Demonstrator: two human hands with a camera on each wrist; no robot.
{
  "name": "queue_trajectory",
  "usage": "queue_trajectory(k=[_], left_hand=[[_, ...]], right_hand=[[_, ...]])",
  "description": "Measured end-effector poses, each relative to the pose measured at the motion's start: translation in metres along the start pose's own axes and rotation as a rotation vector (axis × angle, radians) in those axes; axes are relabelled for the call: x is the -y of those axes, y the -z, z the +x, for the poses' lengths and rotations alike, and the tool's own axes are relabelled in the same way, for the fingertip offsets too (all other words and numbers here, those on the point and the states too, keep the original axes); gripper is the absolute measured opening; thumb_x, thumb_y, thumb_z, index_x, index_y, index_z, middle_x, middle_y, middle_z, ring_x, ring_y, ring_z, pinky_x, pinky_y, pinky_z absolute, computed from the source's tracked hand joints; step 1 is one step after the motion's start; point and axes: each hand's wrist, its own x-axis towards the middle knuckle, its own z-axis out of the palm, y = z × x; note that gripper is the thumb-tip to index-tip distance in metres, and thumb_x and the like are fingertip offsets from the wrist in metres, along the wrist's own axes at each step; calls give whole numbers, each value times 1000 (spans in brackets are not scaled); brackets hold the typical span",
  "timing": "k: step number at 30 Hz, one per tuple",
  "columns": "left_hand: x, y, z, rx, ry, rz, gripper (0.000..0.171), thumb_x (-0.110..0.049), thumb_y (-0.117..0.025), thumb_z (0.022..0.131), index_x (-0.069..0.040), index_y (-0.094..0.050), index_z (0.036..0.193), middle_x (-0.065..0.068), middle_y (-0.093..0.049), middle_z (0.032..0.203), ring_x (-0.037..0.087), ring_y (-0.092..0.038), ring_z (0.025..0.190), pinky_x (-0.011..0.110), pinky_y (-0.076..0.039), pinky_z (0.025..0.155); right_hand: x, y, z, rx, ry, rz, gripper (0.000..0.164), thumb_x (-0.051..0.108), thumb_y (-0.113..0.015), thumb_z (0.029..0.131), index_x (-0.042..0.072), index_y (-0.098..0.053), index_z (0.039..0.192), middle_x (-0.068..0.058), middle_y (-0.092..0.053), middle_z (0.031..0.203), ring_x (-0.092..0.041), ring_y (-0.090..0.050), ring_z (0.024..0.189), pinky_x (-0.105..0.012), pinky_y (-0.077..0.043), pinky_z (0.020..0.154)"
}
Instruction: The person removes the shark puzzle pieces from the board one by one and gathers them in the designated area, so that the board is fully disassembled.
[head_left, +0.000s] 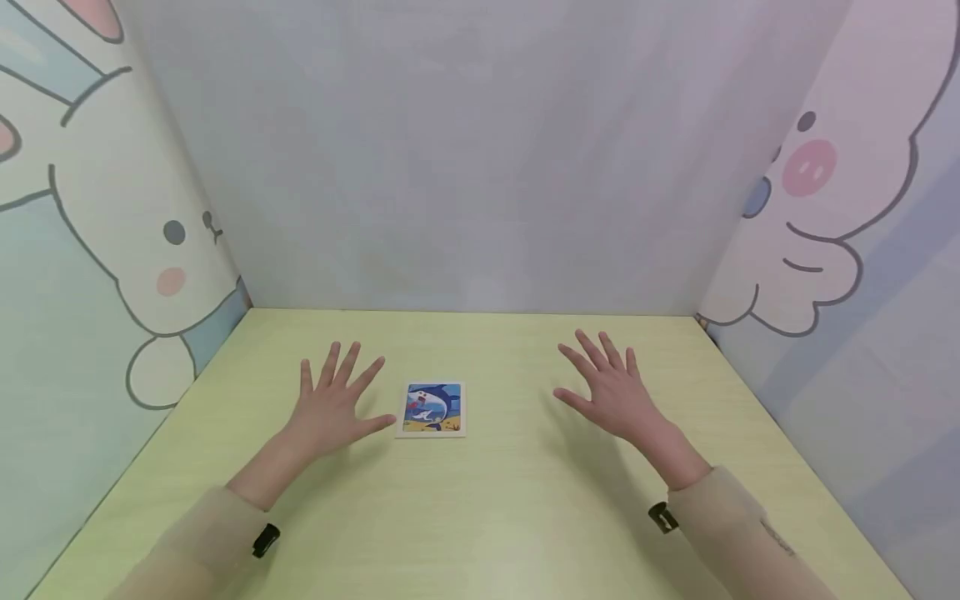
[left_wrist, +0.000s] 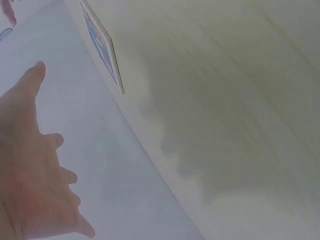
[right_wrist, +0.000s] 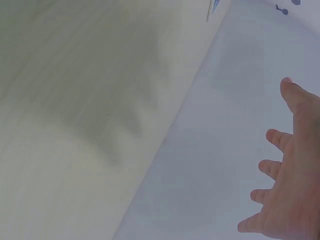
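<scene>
A small picture puzzle with a white border lies flat on the table, showing a blue shark over yellow sand. To its left my left hand hovers palm down with fingers spread, its thumb tip close to the puzzle's left edge in the head view. My right hand hangs over the table farther off to the right, fingers spread too. Neither hand holds anything. In the left wrist view the puzzle appears edge-on beyond the left thumb. Only a sliver of it shows at the top of the right wrist view.
The pale yellow-green table meets a plain grey-white back wall. Side panels carry cartoon animals, a rabbit on the left and a pink-cheeked figure on the right. Black clips hang by both sleeves.
</scene>
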Motion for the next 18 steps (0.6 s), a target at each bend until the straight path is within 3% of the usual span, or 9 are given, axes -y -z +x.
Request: queue_trajectory(k=[6, 14, 18], left_hand=[[-3, -1, 11, -26, -38, 26, 90, -72, -53, 79, -24, -25, 150, 17, -5, 158, 39, 9, 143, 70, 7, 104], [-1, -14, 21, -70, -131, 58, 85, -66, -59, 79, -22, -33, 148, 15, -18, 156, 39, -3, 144, 68, -1, 107], [0, -21, 25, -67, -171, 28, 83, -60, -62, 80, -18, -35, 147, 15, -21, 155, 39, -7, 144, 66, -2, 109]], right_hand=[[21, 3, 26, -1, 62, 31, 71, 59, -52, 88, 25, -32, 148, -6, -18, 158, -35, -7, 145, -68, -9, 107], [47, -3, 55, 108, 105, 188, 70, 55, -51, 91, 25, -29, 149, -6, -18, 158, -35, -11, 144, -64, -14, 109], [56, -11, 69, 148, 123, 256, 70, 53, -53, 91, 23, -29, 149, -7, -18, 157, -35, -13, 144, -59, -19, 110]])
